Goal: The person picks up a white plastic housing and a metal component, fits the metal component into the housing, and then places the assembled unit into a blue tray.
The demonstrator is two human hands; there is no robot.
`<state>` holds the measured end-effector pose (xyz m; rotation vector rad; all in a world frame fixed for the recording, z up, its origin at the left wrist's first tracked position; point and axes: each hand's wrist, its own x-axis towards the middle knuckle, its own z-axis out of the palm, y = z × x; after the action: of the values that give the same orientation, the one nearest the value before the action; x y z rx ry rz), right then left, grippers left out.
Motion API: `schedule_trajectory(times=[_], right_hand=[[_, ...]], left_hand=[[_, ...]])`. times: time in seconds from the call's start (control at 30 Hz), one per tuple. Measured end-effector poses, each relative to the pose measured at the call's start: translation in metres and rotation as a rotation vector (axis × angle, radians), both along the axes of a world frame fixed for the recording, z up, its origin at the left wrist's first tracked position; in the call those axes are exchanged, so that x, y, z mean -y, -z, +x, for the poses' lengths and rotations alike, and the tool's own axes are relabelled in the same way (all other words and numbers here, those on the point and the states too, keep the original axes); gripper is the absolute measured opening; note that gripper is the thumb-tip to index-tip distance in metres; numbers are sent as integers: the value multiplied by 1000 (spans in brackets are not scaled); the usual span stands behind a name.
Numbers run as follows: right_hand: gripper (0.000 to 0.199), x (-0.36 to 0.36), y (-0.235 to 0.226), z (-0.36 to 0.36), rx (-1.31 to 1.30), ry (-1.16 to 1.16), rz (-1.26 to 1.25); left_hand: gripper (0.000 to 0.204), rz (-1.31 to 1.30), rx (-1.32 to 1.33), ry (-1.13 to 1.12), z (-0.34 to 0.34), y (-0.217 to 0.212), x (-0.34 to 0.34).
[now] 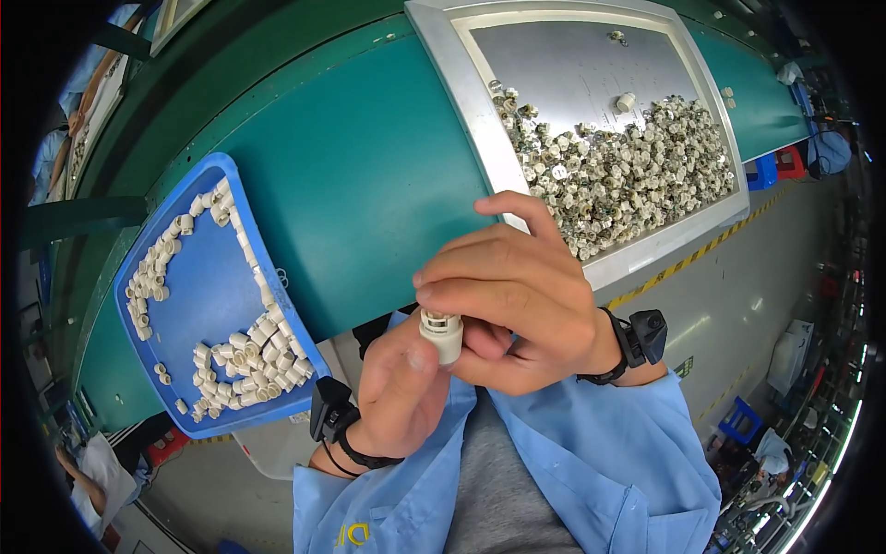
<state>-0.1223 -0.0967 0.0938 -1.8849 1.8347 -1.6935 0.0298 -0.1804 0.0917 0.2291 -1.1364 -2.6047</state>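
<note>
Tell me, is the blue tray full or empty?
The blue tray is partly full: white pieces line its left and right sides and heap toward its near end; blue bottom shows between.

Bare green tabletop (360,175) is lying open, with a blue tray (212,291) blocking left and a silver-framed tray (554,65) far right (the right hand (521,291) is crowding the near edge).

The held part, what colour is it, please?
The held part is off-white; it shows best in the head view.
</note>
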Motion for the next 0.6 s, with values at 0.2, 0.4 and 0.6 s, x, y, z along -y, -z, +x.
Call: schedule_trajectory(times=[0.2,0.4,0.6], right_hand=[[40,-10,43,44,189,-60,58],[46,-38,107,88,499,-148,299],[46,-40,139,82,652,-152,427]], left_hand=[[44,-10,179,98,46,25,13],[40,119,401,147,87,82,-6],[39,172,338,7,65,121,-15]])
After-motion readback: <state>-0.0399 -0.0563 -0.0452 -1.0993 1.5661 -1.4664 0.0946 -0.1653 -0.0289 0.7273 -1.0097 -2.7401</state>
